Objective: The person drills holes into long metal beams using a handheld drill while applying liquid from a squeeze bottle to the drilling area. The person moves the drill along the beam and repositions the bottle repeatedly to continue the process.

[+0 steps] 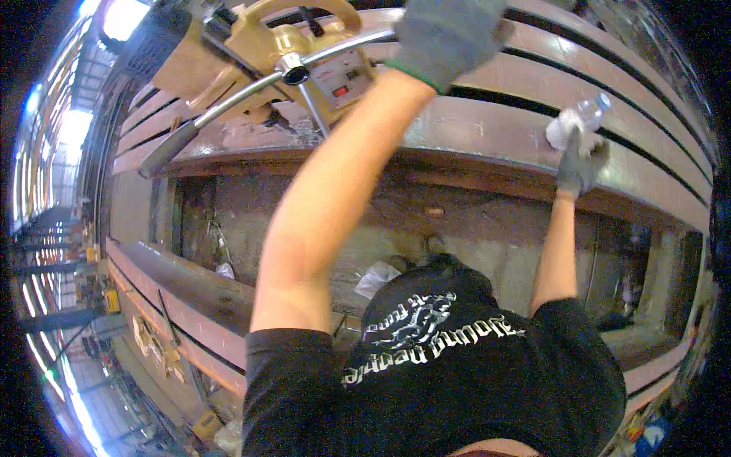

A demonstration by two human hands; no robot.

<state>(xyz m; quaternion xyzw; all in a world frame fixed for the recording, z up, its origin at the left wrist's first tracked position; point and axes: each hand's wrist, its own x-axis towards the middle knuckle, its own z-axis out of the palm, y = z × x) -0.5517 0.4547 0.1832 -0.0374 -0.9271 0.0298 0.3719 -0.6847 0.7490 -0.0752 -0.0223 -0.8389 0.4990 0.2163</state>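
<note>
Hands well apart, both grey-gloved. Left hand (pixel 451 42) closed round the right end of a silver lever (pixel 346 47) on the yellow drilling machine (pixel 222 76), fingertips hidden; right hand (pixel 583 166) grips a clear bottle (pixel 592 113), aslant over the slotted metal beam (pixel 480 126), white patch on it, label or cloth unclear. Step in hand, by judgement: working the lever, bottle at the ready. Next move seems to call for even force on the lever and a steady bottle. Around: dark-gripped spoke (pixel 169 150) juts left; another spoke (pixel 312 110) points toward the left forearm (pixel 335 175), possibly crowding it. Crumpled plastic (pixel 377 279) lies below the beam.
</note>
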